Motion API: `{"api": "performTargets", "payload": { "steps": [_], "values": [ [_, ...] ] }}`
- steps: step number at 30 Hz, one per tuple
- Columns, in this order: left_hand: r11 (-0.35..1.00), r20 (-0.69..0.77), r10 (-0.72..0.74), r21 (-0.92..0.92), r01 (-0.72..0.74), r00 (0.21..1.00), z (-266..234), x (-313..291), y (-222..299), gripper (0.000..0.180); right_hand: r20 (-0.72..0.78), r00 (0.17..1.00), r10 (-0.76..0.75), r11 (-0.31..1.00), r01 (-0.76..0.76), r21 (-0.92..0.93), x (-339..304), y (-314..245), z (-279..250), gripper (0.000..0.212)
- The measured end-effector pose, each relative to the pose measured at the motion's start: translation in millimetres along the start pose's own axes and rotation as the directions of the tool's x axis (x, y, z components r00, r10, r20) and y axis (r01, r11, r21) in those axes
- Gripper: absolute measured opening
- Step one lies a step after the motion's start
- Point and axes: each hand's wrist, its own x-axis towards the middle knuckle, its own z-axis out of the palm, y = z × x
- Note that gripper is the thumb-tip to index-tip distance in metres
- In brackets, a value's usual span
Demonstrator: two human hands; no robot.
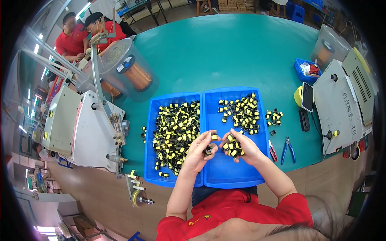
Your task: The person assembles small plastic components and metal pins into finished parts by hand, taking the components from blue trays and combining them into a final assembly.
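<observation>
My left hand (196, 154) is closed around a few small black coils wrapped in yellow tape, with one coil (214, 137) at its fingertips. Facing it, my right hand (250, 149) cups a handful of the same coils (233, 148). Both hands are raised over the inner part of two blue trays standing side by side. Coils are heaped across most of the left tray (147, 148). In the right tray (227, 172), a smaller pile of coils (245, 112) lies toward the far right, and bare blue bottom shows at its near end.
Loose coils (274, 117) lie right of the trays, near red-handled pliers (273, 151) and blue-handled pliers (288, 150). A phone (307, 97) leans by the right machine (341, 104). At left stand another machine (90, 128) and a copper wire spool (138, 76). Two people in red work beyond.
</observation>
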Motion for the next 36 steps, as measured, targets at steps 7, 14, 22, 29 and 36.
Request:
{"api": "performTargets", "payload": {
  "steps": [7,14,22,29,36],
  "values": [
    [0.993,-0.003,-0.057,-0.108,0.057,0.998,-3.8,0.4,-0.4,0.033,-0.045,0.998,-0.047,0.991,0.041,-0.128,-4.9,-6.2,8.8,0.046],
    [0.998,0.024,-0.032,-0.055,0.034,0.999,-2.2,-0.3,-1.7,0.025,-0.04,0.998,-0.045,0.988,0.038,-0.149,-3.7,-4.4,7.7,0.049],
    [0.298,0.195,0.542,0.865,-0.404,0.818,17.7,5.1,-17.6,0.026,-0.062,0.997,-0.037,0.981,0.024,-0.194,0.7,5.7,2.6,0.051],
    [0.677,-0.079,0.401,0.697,-0.237,0.913,16.1,2.3,-19.3,0.024,-0.042,0.999,-0.03,0.991,0.024,-0.134,-0.7,4.4,9.3,0.049],
    [1.0,-0.073,-0.006,-0.029,0.004,0.997,1.2,0.4,0.2,0.034,0.002,0.997,-0.075,0.996,0.075,-0.049,-2.3,0.9,5.0,0.037]
  ]
}}
